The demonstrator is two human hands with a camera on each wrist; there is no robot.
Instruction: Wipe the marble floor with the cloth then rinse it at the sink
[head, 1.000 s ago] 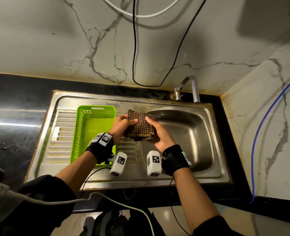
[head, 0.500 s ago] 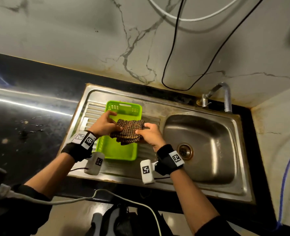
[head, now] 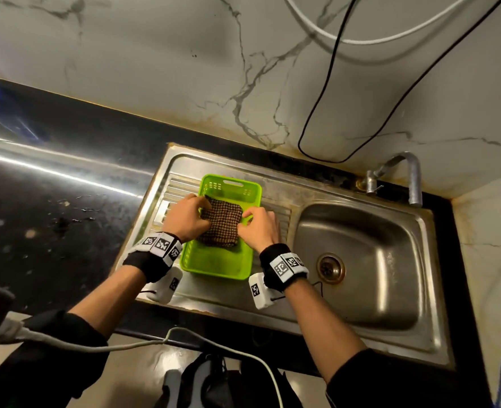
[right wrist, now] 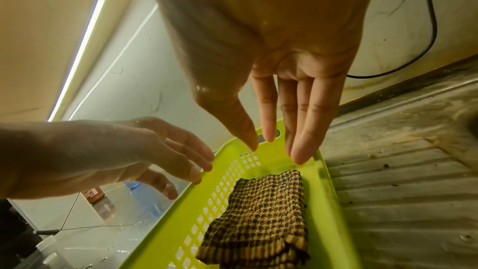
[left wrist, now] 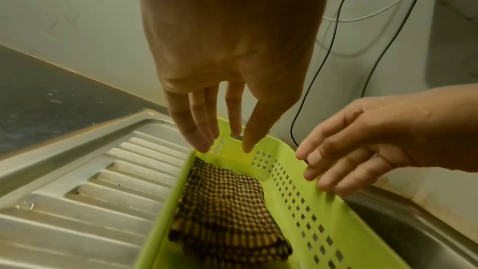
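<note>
The folded brown-checked cloth (head: 221, 225) (left wrist: 227, 201) (right wrist: 261, 212) lies in the green perforated basket (head: 214, 269) (left wrist: 297, 191) (right wrist: 194, 222) on the sink's ribbed draining board (head: 161, 201). My left hand (head: 184, 219) (left wrist: 222, 146) is over the basket's left side and my right hand (head: 255, 222) (right wrist: 274, 150) over its right side. The wrist views show the fingers of both hands straight and spread, just above the cloth and holding nothing.
The steel sink basin (head: 390, 231) with its drain (head: 330, 267) is to the right of the basket, the tap (head: 405, 175) behind it. A black counter (head: 52, 201) runs to the left. Black and white cables (head: 331, 83) hang on the marble wall.
Both hands carried the cloth left from the basin's edge over the basket, laid it inside and let go of it. The camera view has swung left.
</note>
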